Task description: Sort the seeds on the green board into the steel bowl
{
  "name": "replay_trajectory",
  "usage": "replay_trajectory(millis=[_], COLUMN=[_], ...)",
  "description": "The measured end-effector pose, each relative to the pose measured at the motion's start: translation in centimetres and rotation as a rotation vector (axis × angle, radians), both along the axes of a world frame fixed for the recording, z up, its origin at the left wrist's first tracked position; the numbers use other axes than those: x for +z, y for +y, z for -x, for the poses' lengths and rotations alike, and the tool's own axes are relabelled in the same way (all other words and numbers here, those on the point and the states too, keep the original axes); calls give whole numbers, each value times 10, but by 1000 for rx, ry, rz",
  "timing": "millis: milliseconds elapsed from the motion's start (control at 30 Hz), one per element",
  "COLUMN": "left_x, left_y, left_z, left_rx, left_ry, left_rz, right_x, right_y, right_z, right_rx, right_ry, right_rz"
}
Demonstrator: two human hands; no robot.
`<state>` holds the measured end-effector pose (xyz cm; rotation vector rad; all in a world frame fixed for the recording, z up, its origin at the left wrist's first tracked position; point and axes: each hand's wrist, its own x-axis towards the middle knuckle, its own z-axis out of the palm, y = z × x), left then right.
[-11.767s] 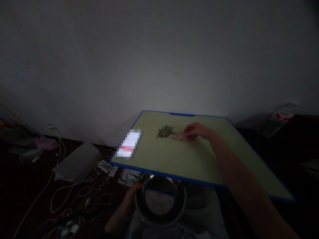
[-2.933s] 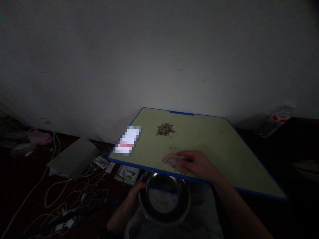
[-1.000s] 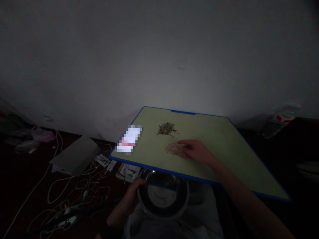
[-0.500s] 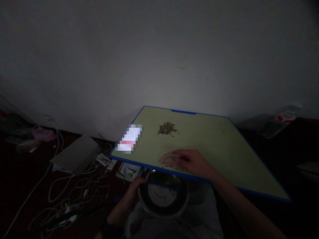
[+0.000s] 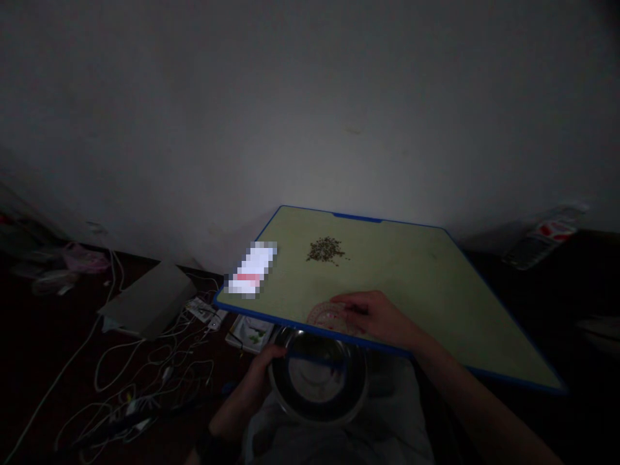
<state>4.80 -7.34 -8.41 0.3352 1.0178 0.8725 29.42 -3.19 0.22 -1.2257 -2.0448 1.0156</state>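
My right hand pinches a clear protractor with reddish markings, close to the front edge of a pale green board rimmed in blue. Farther back on the board lies a pile of small dark grains or seeds. Under that front edge, my left hand grips the left rim of a shiny metal bowl, thumb over the rim. The bowl sits over my lap, its far side partly hidden by the board.
A lit phone, blurred out, lies at the board's left. Tangled white cables, a grey box and a pink bag are on the dark floor at left. A bottle-like package stands at right, by the wall.
The protractor and my right hand have shifted slightly left and toward the board's front edge. My left hand and the bowl stay almost where they were.
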Motion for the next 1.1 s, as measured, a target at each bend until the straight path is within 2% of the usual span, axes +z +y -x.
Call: replay_trajectory(millis=[133,267,333,467,733,933,1100], left_x=[-2,-4,-5,-7,-3,2,7], left_y=[1,2,2,2,1,0,-1], left_z=[1,2,3,6,6,4,2], left_rx=[1,21,11,-6,-2,16,8], left_ry=[5,53,53,50,43,38,18], left_rz=[32,57,63,47,58,54,27], right_x=[10,22,23,14,-4,-11,-11], right_y=[14,55,77,103,112,112,102], right_z=[-13,-46,-64,-85,-80,-82,-79], right_rx=[-45,-272,-397,-505,-531,-477,-469], right_ry=[-68,-79,-110,-123,-202,-202,-246], right_rz=[-27,-65,-110,-96,-165,-127,-111])
